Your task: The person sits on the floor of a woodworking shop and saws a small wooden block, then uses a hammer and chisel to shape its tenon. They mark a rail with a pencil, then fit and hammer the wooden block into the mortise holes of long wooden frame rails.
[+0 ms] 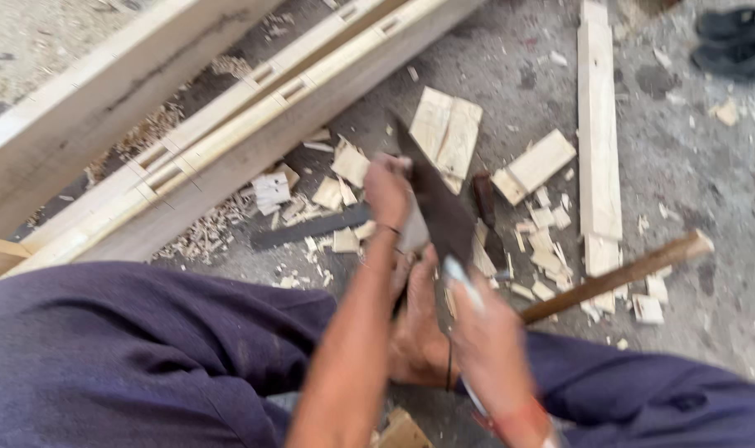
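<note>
1. Right now the left hand [387, 189] is up at the far end of a dark saw blade [439, 211], fingers curled over its top edge and pinching it.
2. Down near the body, the right hand [489, 353] is closed around the pale handle [462, 282] at the blade's near end; motion blur hides the fingers, so I cannot tell how tight that hold is.
3. The blade lies slanted between both hands, over a bare foot [419, 332] on the ground. Whether it touches the foot, I cannot tell.
4. By the look of it, the step in hand is steadying or setting the blade, with both ends held.
5. A next move, I judge, calls for keeping the toothed edge away from the foot and wrists.
6. Watch the edges: a mortised wooden frame [253, 124] runs close on the left, a long plank [599, 141] on the right.
7. A wooden-handled tool [618, 278] lies just beside the right hand, and offcuts [448, 133] litter the concrete ahead.
8. Open room is narrow: only the strip between frame and plank, and it is chip-strewn.
</note>
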